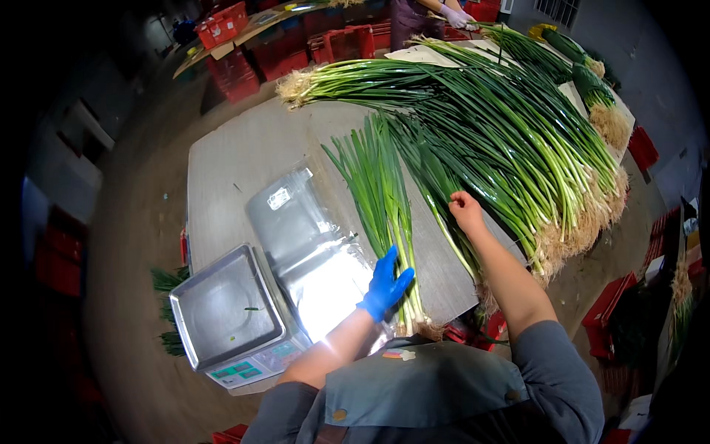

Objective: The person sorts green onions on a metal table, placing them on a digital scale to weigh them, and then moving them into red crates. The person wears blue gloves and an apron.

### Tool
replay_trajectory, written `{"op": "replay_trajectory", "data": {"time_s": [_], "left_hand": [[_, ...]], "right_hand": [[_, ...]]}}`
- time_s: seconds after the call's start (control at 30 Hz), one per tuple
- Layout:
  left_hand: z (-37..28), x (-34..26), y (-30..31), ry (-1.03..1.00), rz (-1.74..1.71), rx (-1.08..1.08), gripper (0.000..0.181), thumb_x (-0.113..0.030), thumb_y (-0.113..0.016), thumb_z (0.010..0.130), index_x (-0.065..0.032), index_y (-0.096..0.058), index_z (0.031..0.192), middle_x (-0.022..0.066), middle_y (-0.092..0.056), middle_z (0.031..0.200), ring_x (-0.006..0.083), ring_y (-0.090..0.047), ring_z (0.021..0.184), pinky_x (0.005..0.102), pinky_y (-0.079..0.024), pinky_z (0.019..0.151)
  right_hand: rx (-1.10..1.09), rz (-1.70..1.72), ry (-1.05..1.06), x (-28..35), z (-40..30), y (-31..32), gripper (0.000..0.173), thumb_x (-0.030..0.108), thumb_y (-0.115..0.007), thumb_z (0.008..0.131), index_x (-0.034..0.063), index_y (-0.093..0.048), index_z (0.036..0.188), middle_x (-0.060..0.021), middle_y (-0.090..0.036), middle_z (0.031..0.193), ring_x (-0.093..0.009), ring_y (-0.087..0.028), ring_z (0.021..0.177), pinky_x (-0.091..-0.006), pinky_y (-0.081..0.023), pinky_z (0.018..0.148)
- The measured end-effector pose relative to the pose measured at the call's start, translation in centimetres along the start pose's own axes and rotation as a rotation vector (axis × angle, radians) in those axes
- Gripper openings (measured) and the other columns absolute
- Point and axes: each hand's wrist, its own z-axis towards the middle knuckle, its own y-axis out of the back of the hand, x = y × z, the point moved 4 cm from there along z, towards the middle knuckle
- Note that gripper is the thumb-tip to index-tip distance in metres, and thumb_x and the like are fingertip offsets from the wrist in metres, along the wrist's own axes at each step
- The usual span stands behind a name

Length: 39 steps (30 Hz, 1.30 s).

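My left hand (386, 284), in a blue glove, rests on the lower stalks of a small bunch of green onions (383, 194), its thumb and fingers apart. The roots of that bunch point towards my apron. My bare right hand (465, 210) has curled fingers and is over a few loose green onions (438, 183) between the small bunch and the large pile; whether it grips a leaf cannot be told. The large pile of green onions (499, 144) fans across the right of the table, roots outward. Left of the small bunch lie clear plastic bags (299, 222), one with a printed label.
A weighing scale with a steel pan (227, 305) stands at the table's left corner. Tied green onion bundles (596, 91) lie at the far right. Beyond the table (222, 161), a person in purple gloves (456, 16) handles onions. Red crates (349, 44) stand behind and at the right.
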Motion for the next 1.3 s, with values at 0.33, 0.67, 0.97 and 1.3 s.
{"op": "replay_trajectory", "data": {"time_s": [0.33, 0.67, 0.97, 1.3], "left_hand": [[11.8, -8.0, 0.3, 0.083, -0.698, 0.010, 0.071, -0.032, -0.063, 0.083, -0.0086, -0.025, 0.139, 0.0010, -0.053, 0.095, 0.0096, -0.050, 0.084, 0.0265, -0.044, 0.072], [11.6, -3.1, 4.1, -0.092, 0.471, 0.003, 0.087, -0.052, -0.059, 0.078, 0.0062, -0.026, 0.134, 0.0306, -0.042, 0.125, 0.0391, -0.041, 0.119, 0.0408, -0.034, 0.098], [-1.1, 0.7, -2.3, -0.012, 0.401, -0.094, 0.099, -0.039, -0.072, 0.070, -0.0052, -0.012, 0.141, 0.0324, -0.017, 0.138, 0.0437, -0.021, 0.129, 0.0449, -0.022, 0.105], [-4.7, 5.5, -5.0, 0.511, -0.563, -0.151, 0.087, -0.016, -0.061, 0.082, -0.0026, 0.002, 0.140, 0.0202, -0.036, 0.129, 0.0269, -0.045, 0.111, 0.0365, -0.040, 0.092]], "right_hand": [[0.099, -0.311, 0.403, 6.7, -7.4, 1.0, 0.029, 0.005, -0.063, 0.072, 0.0044, -0.057, 0.100, -0.0130, -0.056, 0.097, -0.029, -0.055, 0.092, -0.0346, -0.045, 0.083], [-0.089, -0.864, 0.174, 0.6, -14.2, 6.8, 0.048, 0.016, -0.072, 0.065, 0.0008, -0.056, 0.107, -0.0155, -0.047, 0.116, -0.034, -0.047, 0.105, -0.0385, -0.041, 0.088], [0.070, -0.274, -0.566, -2.0, -10.5, 10.5, 0.032, 0.023, -0.062, 0.079, -0.0027, -0.061, 0.098, -0.0216, -0.056, 0.104, -0.031, -0.056, 0.094, -0.0371, -0.044, 0.086], [0.313, -0.306, -0.152, -0.3, -17.8, 2.5, 0.047, 0.027, -0.061, 0.081, -0.0002, -0.048, 0.116, -0.0113, -0.063, 0.082, -0.026, -0.060, 0.074, -0.0341, -0.049, 0.069]]}}
